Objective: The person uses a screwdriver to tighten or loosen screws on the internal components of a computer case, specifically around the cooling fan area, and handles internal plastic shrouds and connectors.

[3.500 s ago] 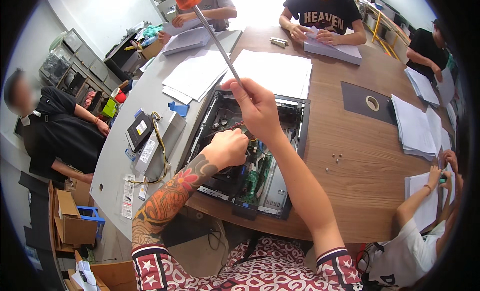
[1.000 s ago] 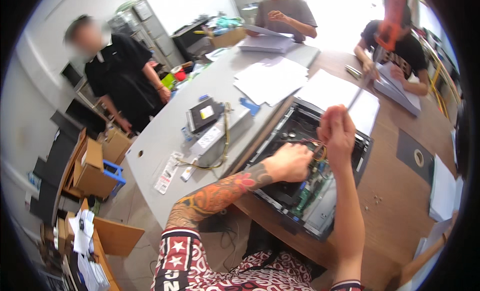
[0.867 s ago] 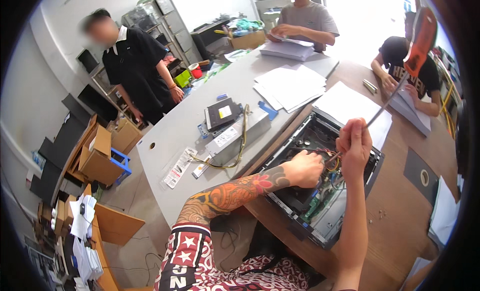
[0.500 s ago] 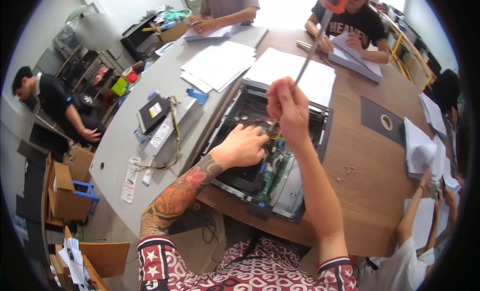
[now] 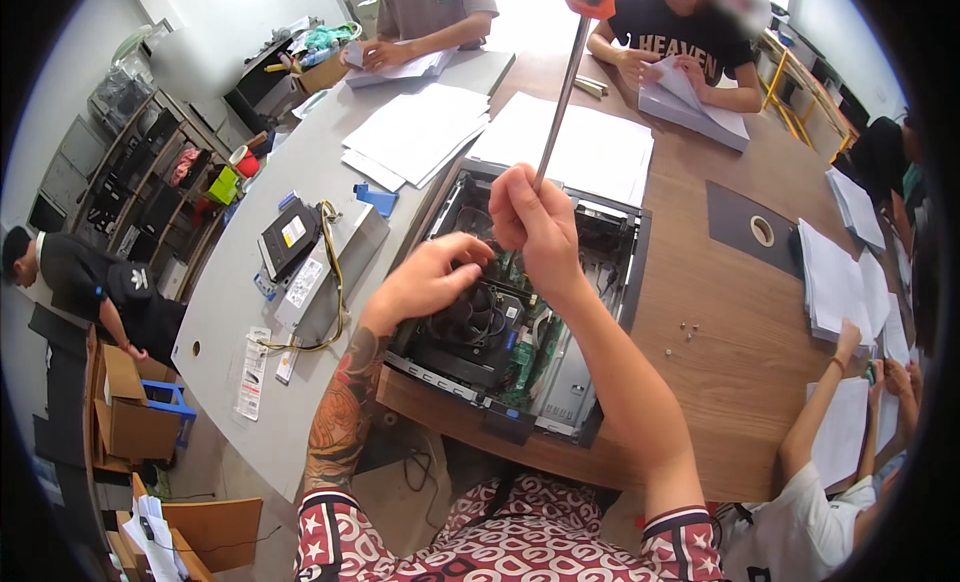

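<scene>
A desktop computer case (image 5: 572, 407) with its cover off lies on the brown table, green circuit board and cables showing. My right hand (image 5: 535, 222) is closed above its far middle part. It grips a long screwdriver (image 5: 566, 92) by the metal shaft, orange handle pointing up and away; the lower end is hidden by the hand. Over the case's left side hovers my left hand (image 5: 425, 277), thumb and fingers apart and bent, with nothing visible in it. Just nearer than its fingertips is a black fan (image 5: 470, 317) inside the case.
Left of the case lie a silver power supply (image 5: 345, 252) and a black optical drive (image 5: 290, 232). Small screws (image 5: 688, 328) are scattered on the right. Paper sheets (image 5: 415, 137) spread beyond the case. Several people handle paper stacks around the table; one person bends at far left.
My left hand has drawn back leftward from the case's middle and its fingers have lifted, uncovering the fan. My right hand and the screwdriver have shifted slightly left. The view has turned a little.
</scene>
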Action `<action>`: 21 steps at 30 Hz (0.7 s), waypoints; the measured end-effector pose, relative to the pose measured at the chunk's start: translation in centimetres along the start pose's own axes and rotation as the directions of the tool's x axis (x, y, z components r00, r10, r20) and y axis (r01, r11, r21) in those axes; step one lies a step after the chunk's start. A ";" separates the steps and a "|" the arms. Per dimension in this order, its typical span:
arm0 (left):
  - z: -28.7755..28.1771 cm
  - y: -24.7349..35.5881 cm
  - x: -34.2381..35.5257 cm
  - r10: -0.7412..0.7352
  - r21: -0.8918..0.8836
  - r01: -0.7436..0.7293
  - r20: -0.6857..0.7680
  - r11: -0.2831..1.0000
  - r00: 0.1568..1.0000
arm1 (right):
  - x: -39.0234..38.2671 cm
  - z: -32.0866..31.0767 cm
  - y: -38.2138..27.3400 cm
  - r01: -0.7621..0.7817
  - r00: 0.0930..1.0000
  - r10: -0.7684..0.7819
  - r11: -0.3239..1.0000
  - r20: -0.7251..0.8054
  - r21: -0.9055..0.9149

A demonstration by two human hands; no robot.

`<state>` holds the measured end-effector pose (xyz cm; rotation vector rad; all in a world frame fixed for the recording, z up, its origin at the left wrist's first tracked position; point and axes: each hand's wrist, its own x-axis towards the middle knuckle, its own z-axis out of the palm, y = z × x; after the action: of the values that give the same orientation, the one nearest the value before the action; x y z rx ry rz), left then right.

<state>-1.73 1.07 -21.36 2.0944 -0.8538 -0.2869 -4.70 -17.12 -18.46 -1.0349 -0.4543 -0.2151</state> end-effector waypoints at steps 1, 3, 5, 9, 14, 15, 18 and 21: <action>-0.8 0.3 0.1 -0.009 -0.084 0.008 -0.007 0.996 1.000 | -0.1 0.1 0.2 -0.006 1.000 0.006 1.000 -0.002 -0.002; -1.7 0.3 0.6 0.006 -0.212 -0.024 -0.084 0.977 0.996 | -0.2 0.3 0.5 0.024 1.000 -0.023 1.000 0.017 -0.008; -1.6 0.9 1.0 0.032 -0.444 -0.122 -0.205 0.888 0.978 | -0.4 0.1 1.0 0.000 1.000 0.001 0.999 0.026 -0.038; -2.7 2.8 1.1 0.116 -0.491 -0.266 -0.314 0.830 0.942 | -0.4 0.6 1.3 -0.017 0.998 0.021 0.998 0.059 -0.065; -3.3 6.8 2.6 0.285 -0.416 -0.380 -0.273 0.826 0.919 | -0.7 0.2 1.7 -0.046 0.997 0.054 0.991 0.061 -0.125; -3.1 7.2 2.9 0.310 -0.424 -0.388 -0.243 0.819 0.919 | -0.8 0.6 1.9 -0.050 0.996 0.059 0.991 0.067 -0.121; -3.2 8.1 2.8 0.270 -0.502 -0.300 -0.133 0.811 0.954 | -0.9 0.7 2.4 -0.049 0.996 0.057 0.993 0.067 -0.111; -3.0 8.0 3.0 0.255 -0.579 -0.245 -0.066 0.778 0.965 | -1.2 0.9 2.4 -0.009 1.000 0.012 0.992 0.028 -0.124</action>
<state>-1.90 -2.43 -13.00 1.3868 -0.9043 -0.3689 -5.04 -15.20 -20.52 -1.1633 -0.4660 -0.2214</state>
